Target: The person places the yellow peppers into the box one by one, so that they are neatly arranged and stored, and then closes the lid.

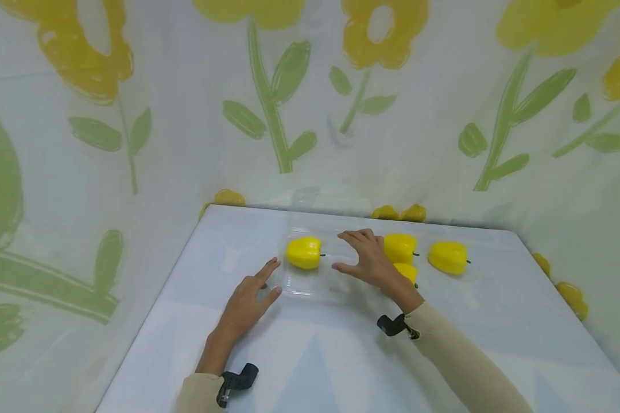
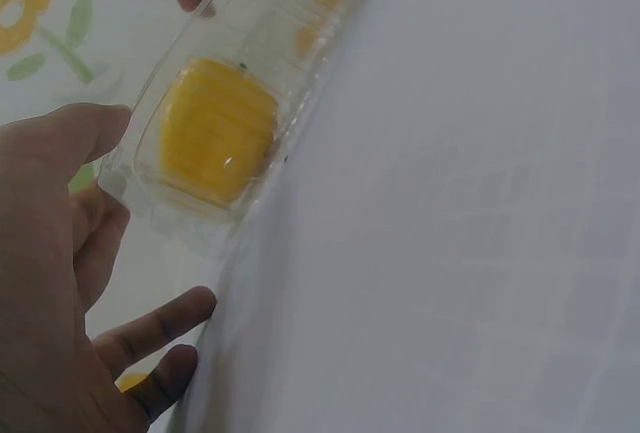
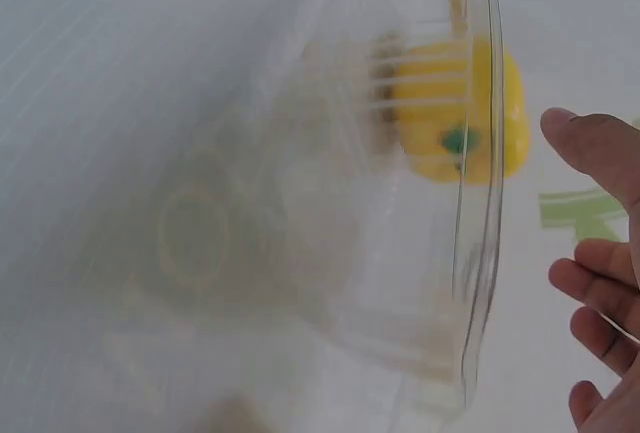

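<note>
A clear plastic container [image 1: 302,287] lies on the table with one yellow bell pepper [image 1: 303,253] in its left part. Beside its left edge is my left hand [image 1: 245,301], fingers extended and apart. In the left wrist view, thumb and fingertips come right up to the container's corner. My right hand [image 1: 367,258] hovers over the container's right part, palm facing left, thumb apart from its gently bent fingers. Nothing shows between them. In the right wrist view, the pepper [image 3: 512,118] appears partly through the container's ribbed clear wall, with its green stem toward that hand.
Beyond my right hand lie a yellow pepper [image 1: 399,248], another pepper [image 1: 407,272] partly behind my wrist, and a third pepper [image 1: 448,257] farther right. The white table [image 1: 444,338] meets a flower-printed curtain [image 1: 423,149] at its back edge. Both wrists wear black camera mounts.
</note>
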A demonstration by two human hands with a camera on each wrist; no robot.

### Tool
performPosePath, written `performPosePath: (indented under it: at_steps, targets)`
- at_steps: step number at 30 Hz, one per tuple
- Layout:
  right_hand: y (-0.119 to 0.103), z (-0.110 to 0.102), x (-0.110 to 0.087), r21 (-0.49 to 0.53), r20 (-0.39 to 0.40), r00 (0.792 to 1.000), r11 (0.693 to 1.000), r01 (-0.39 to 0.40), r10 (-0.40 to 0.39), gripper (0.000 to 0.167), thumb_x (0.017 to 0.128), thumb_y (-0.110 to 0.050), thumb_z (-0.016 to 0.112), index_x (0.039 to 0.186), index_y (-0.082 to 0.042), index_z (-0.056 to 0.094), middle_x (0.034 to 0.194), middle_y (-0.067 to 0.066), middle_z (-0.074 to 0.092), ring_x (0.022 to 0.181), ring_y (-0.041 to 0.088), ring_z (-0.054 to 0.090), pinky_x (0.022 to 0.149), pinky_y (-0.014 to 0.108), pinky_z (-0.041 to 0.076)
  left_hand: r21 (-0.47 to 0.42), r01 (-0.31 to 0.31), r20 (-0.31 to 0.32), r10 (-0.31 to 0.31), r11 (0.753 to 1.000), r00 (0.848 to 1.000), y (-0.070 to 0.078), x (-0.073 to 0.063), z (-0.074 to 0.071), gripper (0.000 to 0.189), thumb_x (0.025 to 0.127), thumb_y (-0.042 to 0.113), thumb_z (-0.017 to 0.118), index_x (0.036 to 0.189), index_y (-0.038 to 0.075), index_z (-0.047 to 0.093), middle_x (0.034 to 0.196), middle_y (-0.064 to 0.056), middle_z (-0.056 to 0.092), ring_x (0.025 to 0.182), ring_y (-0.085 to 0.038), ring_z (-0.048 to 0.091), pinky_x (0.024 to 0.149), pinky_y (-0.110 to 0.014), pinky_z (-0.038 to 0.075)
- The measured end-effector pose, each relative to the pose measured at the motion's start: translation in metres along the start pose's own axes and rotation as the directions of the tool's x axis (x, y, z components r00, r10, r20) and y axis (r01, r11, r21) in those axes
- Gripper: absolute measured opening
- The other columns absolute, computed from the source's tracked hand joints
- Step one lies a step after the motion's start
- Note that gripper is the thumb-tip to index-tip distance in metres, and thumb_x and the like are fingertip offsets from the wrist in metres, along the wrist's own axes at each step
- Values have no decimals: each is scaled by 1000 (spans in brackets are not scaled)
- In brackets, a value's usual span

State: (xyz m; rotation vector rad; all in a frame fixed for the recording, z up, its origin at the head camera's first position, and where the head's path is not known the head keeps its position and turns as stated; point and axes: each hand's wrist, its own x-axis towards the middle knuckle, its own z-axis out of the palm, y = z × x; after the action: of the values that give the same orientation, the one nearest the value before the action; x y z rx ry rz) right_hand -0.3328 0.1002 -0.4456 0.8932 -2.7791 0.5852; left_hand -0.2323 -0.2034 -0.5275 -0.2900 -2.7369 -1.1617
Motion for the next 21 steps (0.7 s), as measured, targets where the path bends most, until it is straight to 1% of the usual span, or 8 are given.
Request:
performPosePath:
  at_steps: [3,8,12,15,19,21]
  targets:
    - [6,-5,-9,0,-11,1000,1000,-23,23,73,82,-47,81,141,-12,57,141,7,56,122,26,41,91,46,28,3,-10,0,10,1000,1000,0,-1,0,65,98,62,48,156,37,33,158,24,29,107,-17,54,90,-47,45]
    - [13,-11,-19,-14,-11,998,998,-59,59,73,82,-47,81,140,-12,57,141,7,55,123,27,41,90,45,29,0,-5,1,5,1000,1000,0,-1,0,64,98,62,48,156,39,33,158,22,31,108,-17,54,91,-49,45]
    - [17,-16,-26,-18,-28,998,998,-59,59,71,82,-45,82,139,-10,58,140,9,57,122,28,42,90,47,29,-8,-7,2,7,1000,1000,-1,-1,0,64,99,61,49,156,38,33,158,22,30,108,-18,54,92,-48,45]
    - [23,-17,-32,-22,-41,997,998,-61,60,70,82,-45,82,139,-11,58,138,9,57,121,28,42,89,47,29,-14,-4,3,4,1000,1000,-1,-2,1,63,99,58,51,156,37,34,158,23,29,108,-18,54,92,-48,44]
    - [28,-20,-39,-20,-49,996,997,-76,75,70,82,-45,81,139,-10,58,139,10,57,122,29,42,88,46,29,-2,-3,1,3,1000,1000,0,-1,2,64,99,57,52,157,37,33,159,21,29,110,-18,54,92,-49,44]
    - [30,-21,-42,-17,-49,995,996,-84,83,70,82,-44,82,138,-10,58,139,10,57,122,30,42,88,48,29,5,-1,1,1,1000,1000,1,-1,1,64,99,57,52,157,36,33,159,20,29,110,-18,54,92,-50,45]
